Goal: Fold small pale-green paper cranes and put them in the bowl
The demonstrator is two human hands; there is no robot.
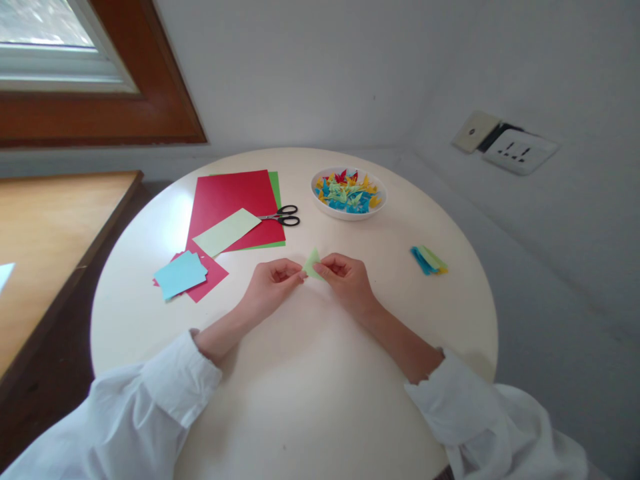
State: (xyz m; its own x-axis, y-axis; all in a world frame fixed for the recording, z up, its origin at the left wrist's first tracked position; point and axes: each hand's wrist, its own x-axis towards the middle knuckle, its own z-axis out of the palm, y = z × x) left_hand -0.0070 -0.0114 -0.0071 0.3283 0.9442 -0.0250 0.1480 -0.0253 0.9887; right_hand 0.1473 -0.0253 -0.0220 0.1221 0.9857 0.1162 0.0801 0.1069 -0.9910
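Note:
A small light green piece of folded paper point(313, 262), pointed at the top, is held between my two hands over the middle of the table. My left hand point(274, 283) pinches its left corner with thumb and forefinger. On the opposite side, my right hand point(346, 279) grips the paper's right edge, the thumb lying across the front. The other fingers of both hands are curled in. How the lower part of the paper is folded is partly hidden by the fingertips.
On the round white table point(295, 400) lie red sheets point(235, 190), a pale green strip point(227, 232), black-handled scissors point(287, 215) and blue paper squares point(181, 275). A white bowl point(345, 215) holds many colourful folded papers. Folded strips point(427, 260) lie at the right, near the wall.

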